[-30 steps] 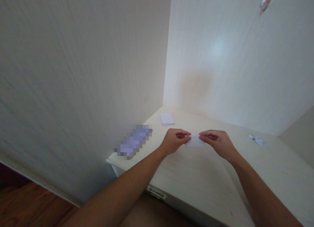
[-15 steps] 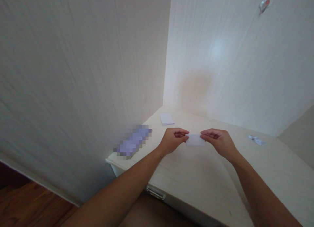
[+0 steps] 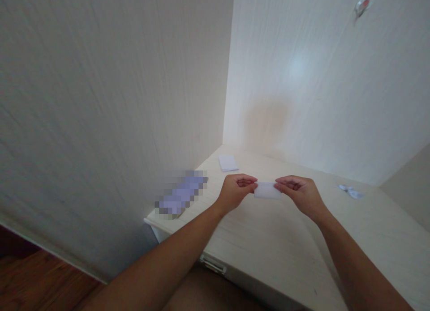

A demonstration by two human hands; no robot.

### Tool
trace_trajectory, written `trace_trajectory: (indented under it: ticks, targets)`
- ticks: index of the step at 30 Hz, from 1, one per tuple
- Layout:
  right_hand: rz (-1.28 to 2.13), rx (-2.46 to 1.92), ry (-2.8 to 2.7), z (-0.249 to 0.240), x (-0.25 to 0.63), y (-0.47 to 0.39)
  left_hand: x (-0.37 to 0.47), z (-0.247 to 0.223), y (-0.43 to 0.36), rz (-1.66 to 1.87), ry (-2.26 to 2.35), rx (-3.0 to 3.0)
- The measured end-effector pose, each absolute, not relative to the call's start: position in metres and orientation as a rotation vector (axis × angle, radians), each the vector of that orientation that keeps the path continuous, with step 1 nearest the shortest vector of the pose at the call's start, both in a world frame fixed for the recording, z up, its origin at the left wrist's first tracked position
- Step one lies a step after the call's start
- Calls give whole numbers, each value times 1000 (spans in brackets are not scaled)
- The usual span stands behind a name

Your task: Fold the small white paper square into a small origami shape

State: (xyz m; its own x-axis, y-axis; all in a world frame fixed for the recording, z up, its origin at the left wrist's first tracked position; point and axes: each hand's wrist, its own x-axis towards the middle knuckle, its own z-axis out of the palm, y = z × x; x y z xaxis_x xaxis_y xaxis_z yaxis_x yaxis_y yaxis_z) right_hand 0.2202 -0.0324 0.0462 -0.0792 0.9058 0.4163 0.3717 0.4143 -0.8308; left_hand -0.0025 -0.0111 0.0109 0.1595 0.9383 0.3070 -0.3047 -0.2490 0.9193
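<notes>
Two hands are in view, the left hand [image 3: 236, 190] and the right hand [image 3: 297, 192], with one small white paper slip [image 3: 267, 190] pinched between them; one table [image 3: 268, 239] lies beneath. On it are one folded white paper [image 3: 228, 163], one crumpled scrap [image 3: 351, 191] and one blurred bluish object [image 3: 181, 194]; one small hook [image 3: 362, 6] sits on the wall.

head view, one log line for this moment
left hand: pinches small white paper slip | right hand: pinches other end | slip: above pale wooden desk
</notes>
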Motion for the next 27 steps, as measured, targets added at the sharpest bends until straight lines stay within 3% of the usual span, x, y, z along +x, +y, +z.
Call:
trace_trajectory:
  ticks: [27]
  targets:
    - [719, -1142, -1694, 45, 224, -28, -7, 14, -13, 1273, 720, 1212]
